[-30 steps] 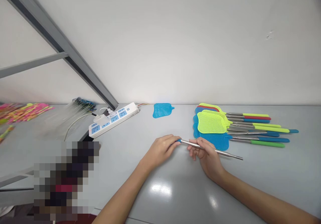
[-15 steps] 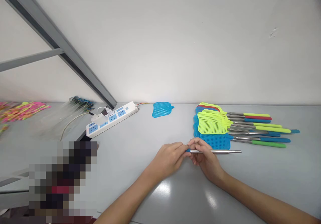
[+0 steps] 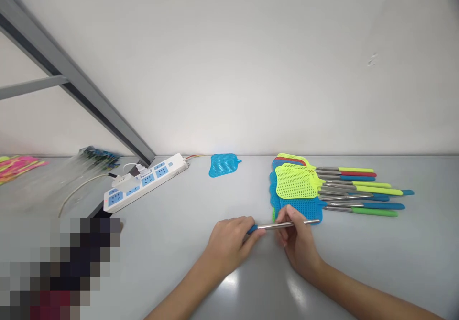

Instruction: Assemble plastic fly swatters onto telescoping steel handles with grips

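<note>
Closed around the blue grip of a metal fly swatter handle (image 3: 275, 226) is my left hand (image 3: 231, 243). Farther along the same rod, my right hand (image 3: 298, 236) pinches the silver shaft near its bare end. No swatter head is on this handle. Just beyond my right hand lies a pile of fly swatters (image 3: 299, 181) with yellow, blue and red mesh heads, their metal shafts and coloured grips pointing right. A loose blue swatter head (image 3: 224, 165) rests by the wall, apart from both hands.
A white power strip (image 3: 145, 181) with plugs and cables lies at the left. Past it are a clear plastic bag (image 3: 96, 162) and pink and yellow items (image 3: 21, 167). A grey metal frame (image 3: 79, 81) slants along the wall (image 3: 251, 71). A blurred-out patch covers the lower left.
My right hand has shifted along the shaft toward its bare end. My left hand shows more of the blue grip. The whole view has turned slightly, moving the table's things left and down.
</note>
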Motion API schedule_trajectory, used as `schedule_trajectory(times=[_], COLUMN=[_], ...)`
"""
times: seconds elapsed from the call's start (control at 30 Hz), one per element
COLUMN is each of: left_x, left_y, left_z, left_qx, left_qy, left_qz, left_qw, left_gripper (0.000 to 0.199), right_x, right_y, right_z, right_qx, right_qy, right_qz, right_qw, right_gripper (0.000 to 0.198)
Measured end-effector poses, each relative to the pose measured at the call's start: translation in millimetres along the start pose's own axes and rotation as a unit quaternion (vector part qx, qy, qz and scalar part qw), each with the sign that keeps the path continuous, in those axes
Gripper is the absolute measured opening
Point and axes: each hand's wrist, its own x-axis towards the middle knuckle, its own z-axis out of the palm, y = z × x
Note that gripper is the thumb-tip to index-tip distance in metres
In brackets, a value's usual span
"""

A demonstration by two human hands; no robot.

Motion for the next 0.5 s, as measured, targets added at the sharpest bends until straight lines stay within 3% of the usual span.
schedule_trajectory(times=[0.17,0.33,0.4,0.5], left_x=[-6,-14,-15,-15], left_y=[0,15,21,26], left_z=[3,6,5,5], left_qx=[-0.027,-0.158,-0.252,-0.41], left_qy=[-0.055,-0.105,-0.119,-0.16], left_qz=[-0.001,-0.048,-0.062,-0.073], left_qw=[0.998,0.981,0.958,0.895], left_gripper=[0.035,0.035,0.038,0.043], right_x=[0,-4,-6,-8], right_y=[8,13,13,12], right_z=[0,1,2,3], right_qx=[0.008,0.001,0.005,-0.005], right_qy=[0.039,0.034,0.011,-0.029], right_qz=[0.042,0.031,0.048,0.086], right_qw=[0.998,0.999,0.999,0.996], right_gripper=[0.037,0.038,0.039,0.041])
